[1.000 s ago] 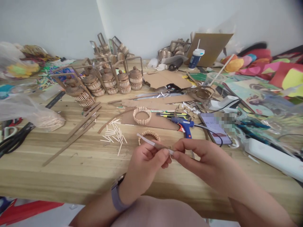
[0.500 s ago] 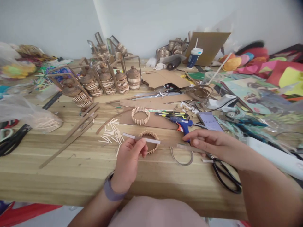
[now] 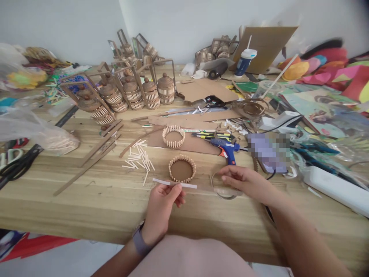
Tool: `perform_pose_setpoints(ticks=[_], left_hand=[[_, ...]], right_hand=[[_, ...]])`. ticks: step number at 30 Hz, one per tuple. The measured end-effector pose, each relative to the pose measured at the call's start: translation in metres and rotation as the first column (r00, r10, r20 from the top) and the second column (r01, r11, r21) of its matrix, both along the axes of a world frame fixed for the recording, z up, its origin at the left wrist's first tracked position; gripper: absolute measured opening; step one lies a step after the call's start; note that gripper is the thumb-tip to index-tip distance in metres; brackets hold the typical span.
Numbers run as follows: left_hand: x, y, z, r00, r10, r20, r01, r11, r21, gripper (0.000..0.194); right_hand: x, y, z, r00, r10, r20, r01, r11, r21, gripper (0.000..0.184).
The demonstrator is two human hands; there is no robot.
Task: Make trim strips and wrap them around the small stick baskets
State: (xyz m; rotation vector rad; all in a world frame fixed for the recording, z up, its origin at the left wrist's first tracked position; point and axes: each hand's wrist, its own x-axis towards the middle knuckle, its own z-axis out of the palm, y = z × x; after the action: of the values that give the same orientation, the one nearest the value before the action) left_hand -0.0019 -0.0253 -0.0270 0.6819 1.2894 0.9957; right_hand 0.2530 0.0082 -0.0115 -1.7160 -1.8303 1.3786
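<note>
My left hand (image 3: 164, 204) pinches the middle of a thin white paper strip (image 3: 188, 185) that lies level just above the table's front. My right hand (image 3: 245, 181) is stretched to the right with its fingers pinched on something pale and thin that I cannot make out, right over a curled brown card ring (image 3: 215, 179). Between and behind the hands sits a round stick-walled basket base (image 3: 182, 168). A second such ring (image 3: 173, 136) rests on brown cardboard further back. Loose short sticks (image 3: 140, 159) lie to the left.
A blue glue gun (image 3: 226, 146) and a phone lie behind my right hand. Several finished small lanterns (image 3: 135, 94) stand at the back left. Black scissors (image 3: 17, 165), a bag of sticks (image 3: 57, 144), a white power strip (image 3: 337, 188) and coloured paper (image 3: 323, 73) crowd the sides.
My hands have drawn apart. The right hand slid off the strip to the right and down to the table; the left hand keeps the strip, now lower.
</note>
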Motion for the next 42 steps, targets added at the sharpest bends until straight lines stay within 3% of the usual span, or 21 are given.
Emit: perform_pose_setpoints(ticks=[3, 5, 7, 8, 10, 16, 24, 29, 36, 42], left_hand=[[0.0, -0.004, -0.007, 0.999, 0.048, -0.02, -0.048, 0.999, 0.0, 0.03], [0.0, -0.005, -0.009, 0.997, 0.068, -0.029, -0.068, 0.998, -0.006, 0.03], [0.001, -0.006, -0.009, 0.996, 0.082, -0.037, -0.082, 0.997, -0.001, 0.029], [0.001, -0.006, -0.008, 0.995, 0.083, -0.046, -0.083, 0.997, 0.008, 0.028], [0.002, -0.007, -0.007, 0.995, 0.074, -0.072, -0.072, 0.997, 0.034, 0.026], [0.002, -0.008, -0.009, 0.997, 0.02, -0.071, -0.014, 0.997, 0.081, 0.018], [0.002, -0.01, -0.01, 0.999, 0.002, 0.042, -0.004, 0.999, 0.032, 0.012], [0.003, -0.009, -0.01, 1.0, -0.005, 0.021, 0.004, 0.998, 0.061, 0.011], [0.004, -0.008, -0.007, 0.999, 0.033, 0.012, -0.033, 0.999, 0.043, 0.013], [0.003, -0.009, -0.007, 0.999, -0.045, -0.015, 0.046, 0.996, 0.077, 0.017]], right_hand=[[-0.014, -0.009, 0.0, 0.98, -0.125, 0.153, 0.084, 0.965, 0.248, 0.031], [-0.031, -0.019, 0.001, 0.958, -0.212, 0.191, 0.088, 0.856, 0.509, 0.022], [-0.053, -0.031, 0.003, 0.963, -0.189, 0.19, 0.0, 0.707, 0.707, 0.016], [-0.065, -0.036, 0.004, 0.971, -0.146, 0.188, -0.052, 0.639, 0.767, 0.015], [-0.088, -0.043, 0.005, 0.977, -0.092, 0.195, -0.104, 0.589, 0.801, 0.013], [-0.12, -0.038, -0.003, 0.978, -0.057, 0.201, -0.116, 0.652, 0.75, 0.015], [-0.112, -0.031, -0.003, 0.978, 0.021, 0.21, -0.163, 0.706, 0.689, 0.015], [-0.109, -0.028, 0.001, 0.977, 0.046, 0.21, -0.177, 0.724, 0.666, 0.015], [-0.119, -0.037, 0.005, 0.968, -0.089, 0.236, -0.142, 0.582, 0.801, 0.014], [-0.12, -0.042, 0.007, 0.937, -0.179, 0.3, -0.153, 0.562, 0.813, 0.019]])
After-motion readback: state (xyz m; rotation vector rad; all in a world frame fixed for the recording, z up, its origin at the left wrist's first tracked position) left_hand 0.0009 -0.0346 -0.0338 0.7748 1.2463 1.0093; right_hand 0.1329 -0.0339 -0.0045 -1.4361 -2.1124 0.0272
